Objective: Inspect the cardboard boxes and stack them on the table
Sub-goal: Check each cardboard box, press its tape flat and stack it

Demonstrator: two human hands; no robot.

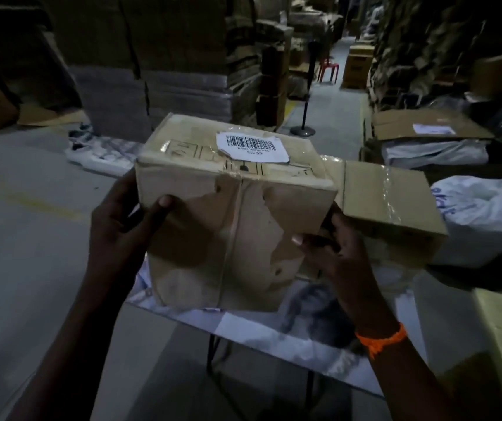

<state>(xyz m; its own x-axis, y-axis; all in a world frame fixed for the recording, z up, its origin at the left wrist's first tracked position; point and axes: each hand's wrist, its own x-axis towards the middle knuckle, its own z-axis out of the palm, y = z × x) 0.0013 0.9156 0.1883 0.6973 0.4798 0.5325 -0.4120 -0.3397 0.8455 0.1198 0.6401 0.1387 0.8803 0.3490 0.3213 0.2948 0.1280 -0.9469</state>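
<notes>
Cardboard box (234, 208), brown and scuffed, is wrapped in clear tape, with torn patches on its near face and a white barcode label (251, 145) on top. It is held above the marbled table (243, 326), label face up, its long edge running left to right. The left hand (119, 226) and right hand (334, 253) grip its two sides, thumbs on the near face. A second taped box (389, 202) sits just beside it, to the right.
</notes>
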